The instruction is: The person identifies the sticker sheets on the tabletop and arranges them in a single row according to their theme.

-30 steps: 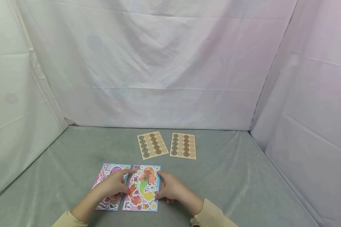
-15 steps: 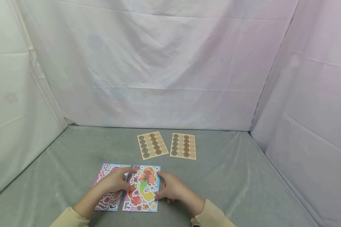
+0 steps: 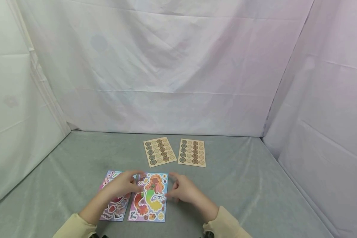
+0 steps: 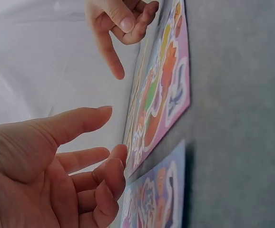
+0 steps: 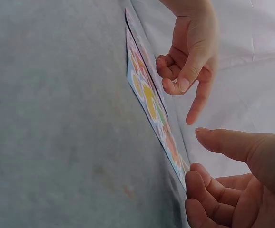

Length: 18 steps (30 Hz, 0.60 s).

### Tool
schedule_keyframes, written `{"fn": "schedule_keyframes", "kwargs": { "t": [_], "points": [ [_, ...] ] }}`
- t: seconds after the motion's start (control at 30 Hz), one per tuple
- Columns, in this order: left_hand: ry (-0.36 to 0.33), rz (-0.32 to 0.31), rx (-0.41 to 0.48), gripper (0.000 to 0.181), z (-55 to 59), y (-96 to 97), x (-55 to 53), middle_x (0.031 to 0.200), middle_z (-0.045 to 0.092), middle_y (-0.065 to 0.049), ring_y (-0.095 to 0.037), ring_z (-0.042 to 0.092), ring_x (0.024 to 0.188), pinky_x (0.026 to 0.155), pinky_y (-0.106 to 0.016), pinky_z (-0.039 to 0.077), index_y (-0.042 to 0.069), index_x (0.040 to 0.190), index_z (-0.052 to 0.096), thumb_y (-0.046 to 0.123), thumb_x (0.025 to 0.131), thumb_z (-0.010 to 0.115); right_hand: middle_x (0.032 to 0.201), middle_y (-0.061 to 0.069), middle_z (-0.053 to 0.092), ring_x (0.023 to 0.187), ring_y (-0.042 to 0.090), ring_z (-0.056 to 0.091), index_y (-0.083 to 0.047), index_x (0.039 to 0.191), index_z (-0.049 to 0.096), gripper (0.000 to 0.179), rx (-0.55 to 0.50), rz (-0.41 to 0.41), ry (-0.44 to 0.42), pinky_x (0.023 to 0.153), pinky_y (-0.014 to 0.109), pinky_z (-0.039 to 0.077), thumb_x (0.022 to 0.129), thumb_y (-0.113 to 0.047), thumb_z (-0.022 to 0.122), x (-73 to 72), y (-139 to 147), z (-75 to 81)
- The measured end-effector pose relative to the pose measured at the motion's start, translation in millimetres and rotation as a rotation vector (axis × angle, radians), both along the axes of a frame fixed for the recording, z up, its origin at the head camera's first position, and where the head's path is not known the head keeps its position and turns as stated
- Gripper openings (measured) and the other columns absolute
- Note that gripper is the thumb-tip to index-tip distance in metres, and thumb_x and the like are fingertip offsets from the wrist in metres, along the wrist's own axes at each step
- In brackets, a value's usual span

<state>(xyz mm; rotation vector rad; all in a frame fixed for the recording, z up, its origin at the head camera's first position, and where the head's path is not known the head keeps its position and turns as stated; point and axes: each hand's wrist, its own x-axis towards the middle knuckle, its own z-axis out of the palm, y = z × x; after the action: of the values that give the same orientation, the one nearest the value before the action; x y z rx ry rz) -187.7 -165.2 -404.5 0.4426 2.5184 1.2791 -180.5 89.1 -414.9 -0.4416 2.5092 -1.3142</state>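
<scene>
Mermaid sticker sheet (image 3: 151, 199) lies on the bench (image 3: 241, 191), your left grip (image 3: 122, 183) over its left edge and your right grip (image 3: 183, 189) by its right, both parted between thumb and forefinger, holding nothing, with a second sticker sheet (image 3: 116, 209) just left of it.

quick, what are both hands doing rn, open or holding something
Left hand: open, holding nothing, thumb and forefinger apart.
Right hand: open, holding nothing, near the mermaid sheet.
</scene>
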Motion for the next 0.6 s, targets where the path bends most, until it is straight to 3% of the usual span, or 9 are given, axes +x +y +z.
{"fn": "schedule_keyframes", "kwargs": {
  "t": [0.37,0.6],
  "points": [
    [0.011,0.028,0.039,0.069,5.8,4.0,-5.9,0.073,0.058,-0.007,-0.021,0.056,0.055,0.05,-0.034,0.048,-0.008,0.138,0.041,0.012,0.08,0.074,0.075,0.001,0.059,0.057,0.014,0.057,0.007,0.138,0.044,0.071,-0.093,-0.043,0.101,0.05,0.028,0.049,0.077,-0.01,0.078,-12.2,8,2.0],
    [-0.018,0.118,0.057,0.065,10.1,6.0,-10.7,0.085,0.058,-0.009,-0.024,0.058,0.067,0.059,-0.035,0.049,-0.004,0.138,0.044,0.014,0.083,0.072,0.086,0.001,0.061,0.069,0.014,0.06,0.001,0.135,0.05,0.061,-0.104,-0.116,0.146,0.056,0.029,0.051,0.083,-0.018,0.074,-20.8,8,-1.7]
  ]
}}
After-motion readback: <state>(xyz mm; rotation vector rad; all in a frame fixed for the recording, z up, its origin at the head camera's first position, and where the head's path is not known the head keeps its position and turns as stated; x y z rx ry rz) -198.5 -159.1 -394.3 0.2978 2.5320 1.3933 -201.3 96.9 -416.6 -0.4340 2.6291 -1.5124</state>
